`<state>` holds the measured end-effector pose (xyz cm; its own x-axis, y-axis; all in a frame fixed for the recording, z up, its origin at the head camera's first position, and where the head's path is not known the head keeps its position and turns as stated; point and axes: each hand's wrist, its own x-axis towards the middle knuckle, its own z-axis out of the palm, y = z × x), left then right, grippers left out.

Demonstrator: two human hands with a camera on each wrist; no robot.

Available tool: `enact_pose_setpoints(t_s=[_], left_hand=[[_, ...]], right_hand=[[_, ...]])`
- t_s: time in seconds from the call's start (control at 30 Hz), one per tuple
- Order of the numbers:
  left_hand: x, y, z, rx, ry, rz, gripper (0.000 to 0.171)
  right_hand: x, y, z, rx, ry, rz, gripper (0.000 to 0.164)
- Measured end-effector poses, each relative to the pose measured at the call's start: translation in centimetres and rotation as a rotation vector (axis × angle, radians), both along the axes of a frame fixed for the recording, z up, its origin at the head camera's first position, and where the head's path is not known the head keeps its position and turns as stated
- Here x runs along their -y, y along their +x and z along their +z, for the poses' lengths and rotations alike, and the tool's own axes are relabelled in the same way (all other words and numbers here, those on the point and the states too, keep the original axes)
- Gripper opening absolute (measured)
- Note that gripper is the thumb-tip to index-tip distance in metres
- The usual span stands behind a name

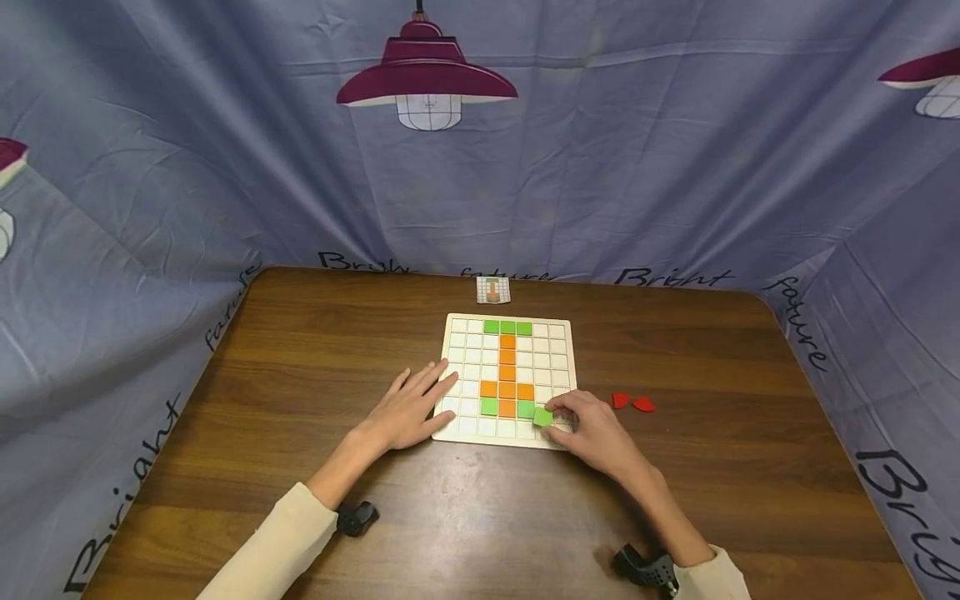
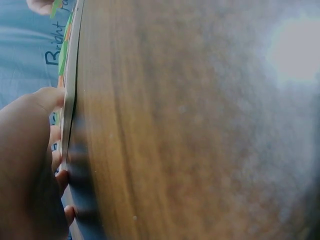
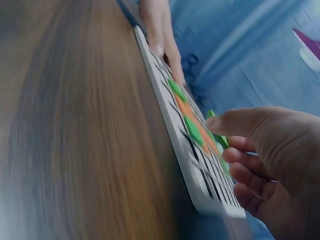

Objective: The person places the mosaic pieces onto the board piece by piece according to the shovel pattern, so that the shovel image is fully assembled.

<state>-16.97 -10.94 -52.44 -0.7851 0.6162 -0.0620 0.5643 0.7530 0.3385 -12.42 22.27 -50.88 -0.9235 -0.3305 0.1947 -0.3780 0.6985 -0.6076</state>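
My right hand (image 1: 596,429) pinches a green square tile (image 1: 543,417) between thumb and fingers, over the lower right of a white grid board (image 1: 467,430). In the right wrist view the held tile (image 3: 220,140) is tilted above the board's surface. My left hand (image 1: 408,408) lies with spread, straight fingers on the board's left edge. On the board, orange tiles (image 1: 507,357) form a column, with one more on either side near its foot. Green tiles (image 1: 507,327) make a row at the top, and a green tile (image 1: 489,407) sits on each side of the column's bottom.
Two red pieces (image 1: 632,402) lie on the wooden table (image 1: 705,358) right of the board. Behind the board is a small card (image 1: 492,290) printed with a grid pattern. A blue-grey curtain (image 1: 600,167) with lamp prints hangs around the table.
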Motion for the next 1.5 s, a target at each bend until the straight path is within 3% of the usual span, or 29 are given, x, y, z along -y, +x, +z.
enact_pose_setpoints(t_s=[0.43,1.5], left_hand=[[0.0,0.1,0.2,0.0,0.004,0.002,0.065],[0.1,-0.1,-0.1,-0.002,0.0,0.002,0.065]], right_hand=[[3.6,-0.9,-1.0,-0.013,0.081,0.067,0.025],[4.4,-1.0,-0.8,-0.029,0.116,0.137,0.023]])
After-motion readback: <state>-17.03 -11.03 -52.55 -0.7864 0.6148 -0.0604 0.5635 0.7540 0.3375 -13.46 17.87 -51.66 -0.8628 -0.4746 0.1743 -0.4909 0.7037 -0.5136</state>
